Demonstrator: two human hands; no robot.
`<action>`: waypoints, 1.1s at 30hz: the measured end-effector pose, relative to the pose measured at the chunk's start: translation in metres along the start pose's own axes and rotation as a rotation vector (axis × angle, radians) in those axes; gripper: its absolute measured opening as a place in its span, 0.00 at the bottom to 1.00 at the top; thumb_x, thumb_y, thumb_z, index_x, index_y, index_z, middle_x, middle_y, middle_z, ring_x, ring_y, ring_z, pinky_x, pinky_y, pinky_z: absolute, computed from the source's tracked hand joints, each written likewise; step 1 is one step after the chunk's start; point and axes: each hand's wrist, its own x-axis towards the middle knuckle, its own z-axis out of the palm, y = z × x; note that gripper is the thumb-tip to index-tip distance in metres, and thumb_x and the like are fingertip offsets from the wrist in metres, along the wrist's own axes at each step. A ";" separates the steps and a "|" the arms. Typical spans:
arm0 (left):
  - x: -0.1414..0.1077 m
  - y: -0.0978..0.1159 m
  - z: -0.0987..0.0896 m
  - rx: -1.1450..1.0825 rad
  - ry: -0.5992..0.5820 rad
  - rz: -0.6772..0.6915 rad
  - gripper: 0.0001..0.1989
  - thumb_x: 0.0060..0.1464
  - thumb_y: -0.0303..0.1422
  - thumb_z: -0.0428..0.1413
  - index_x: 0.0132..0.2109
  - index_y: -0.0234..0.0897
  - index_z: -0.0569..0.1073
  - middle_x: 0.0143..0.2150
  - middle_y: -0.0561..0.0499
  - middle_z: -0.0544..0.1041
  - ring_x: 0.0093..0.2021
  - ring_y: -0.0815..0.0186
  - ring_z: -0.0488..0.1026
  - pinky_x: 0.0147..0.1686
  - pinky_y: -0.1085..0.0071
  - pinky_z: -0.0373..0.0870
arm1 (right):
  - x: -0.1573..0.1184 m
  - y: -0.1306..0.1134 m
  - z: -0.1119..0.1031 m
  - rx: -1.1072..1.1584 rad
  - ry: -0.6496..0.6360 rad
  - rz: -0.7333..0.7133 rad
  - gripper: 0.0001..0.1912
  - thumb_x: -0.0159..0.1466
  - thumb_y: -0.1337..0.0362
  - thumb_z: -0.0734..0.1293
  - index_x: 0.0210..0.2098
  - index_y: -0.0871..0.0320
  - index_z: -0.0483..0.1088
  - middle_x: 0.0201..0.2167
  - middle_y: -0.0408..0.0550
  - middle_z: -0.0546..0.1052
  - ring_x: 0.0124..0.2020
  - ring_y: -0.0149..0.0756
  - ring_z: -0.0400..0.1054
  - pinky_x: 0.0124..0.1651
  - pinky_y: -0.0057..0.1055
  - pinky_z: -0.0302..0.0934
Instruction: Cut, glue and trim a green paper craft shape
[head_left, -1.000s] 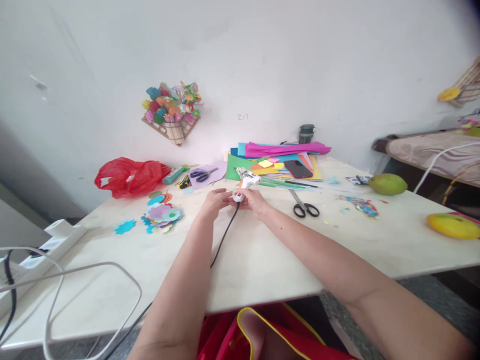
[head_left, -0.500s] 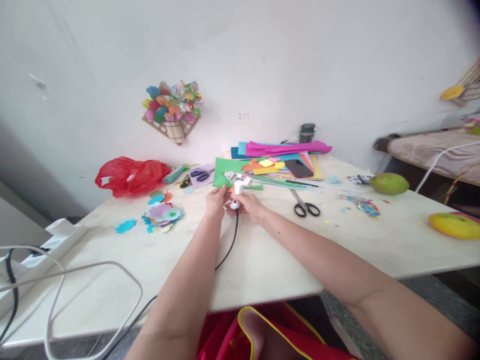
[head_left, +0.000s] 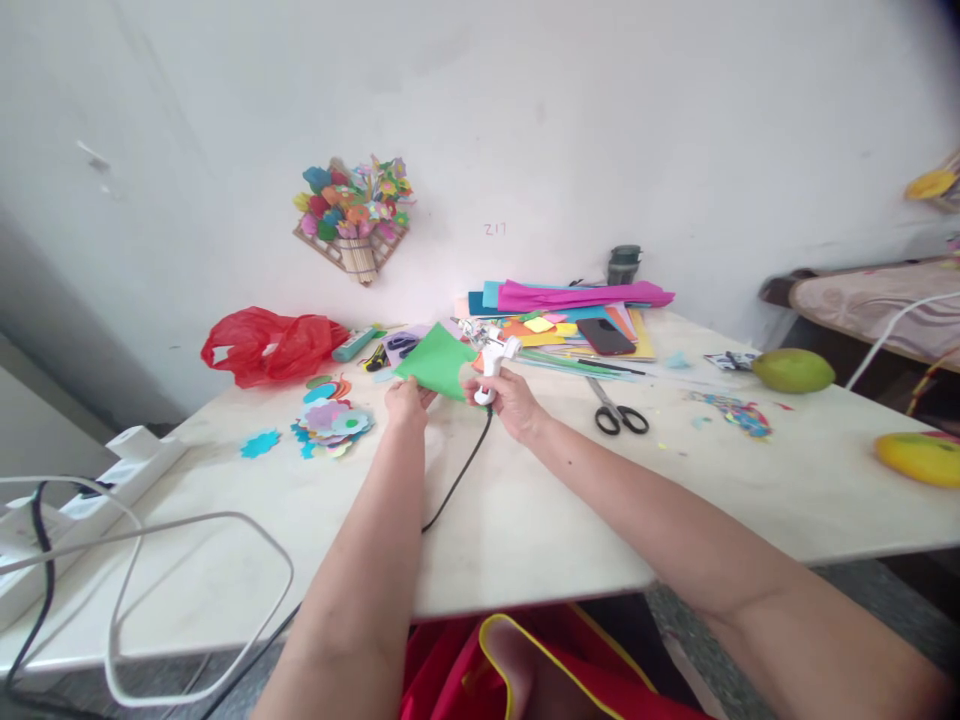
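A white glue gun point(head_left: 491, 365) is gripped by its handle in my right hand point(head_left: 514, 400), its black cord hanging down toward the table. My left hand point(head_left: 409, 400) pinches the near left edge of a green paper sheet point(head_left: 435, 362), which is tilted. The glue gun's nozzle end lies over the sheet's right side. Beyond the sheet, dark-handled scissors point(head_left: 401, 346) rest on purple paper. Left of my left hand is a pile of coloured paper flower cutouts point(head_left: 330, 420).
Black-handled scissors point(head_left: 619, 415), a phone point(head_left: 606, 337) and stacked coloured paper point(head_left: 585, 295) lie to the right. A red plastic bag point(head_left: 274, 345) sits back left. A white power strip point(head_left: 97, 510) with looping cables occupies the left. A green mango point(head_left: 793, 370) rests far right.
My left hand has moved left, turning and tilting the green paper. My right hand has shifted slightly right with the glue gun, so the hands are farther apart.
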 end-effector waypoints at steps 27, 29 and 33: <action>0.012 -0.008 0.013 0.438 -0.337 -0.019 0.04 0.49 0.27 0.53 0.27 0.36 0.65 0.18 0.56 0.67 0.16 0.73 0.65 0.18 0.77 0.63 | 0.035 -0.038 -0.087 -1.288 0.469 -0.495 0.19 0.56 0.58 0.67 0.47 0.53 0.70 0.44 0.49 0.75 0.45 0.43 0.67 0.43 0.33 0.58; 0.011 -0.011 0.013 0.419 -0.363 0.032 0.04 0.48 0.29 0.54 0.28 0.36 0.65 0.17 0.58 0.66 0.15 0.74 0.63 0.17 0.79 0.61 | 0.035 -0.037 -0.087 -1.305 0.472 -0.452 0.19 0.56 0.57 0.66 0.47 0.54 0.70 0.40 0.49 0.77 0.42 0.43 0.69 0.40 0.33 0.59; 0.011 -0.013 0.013 0.200 -0.482 0.026 0.05 0.46 0.30 0.56 0.30 0.36 0.66 0.19 0.57 0.68 0.18 0.74 0.66 0.20 0.79 0.64 | 0.037 -0.035 -0.086 -1.313 0.465 -0.378 0.21 0.54 0.53 0.67 0.45 0.55 0.71 0.34 0.49 0.77 0.38 0.45 0.70 0.37 0.34 0.60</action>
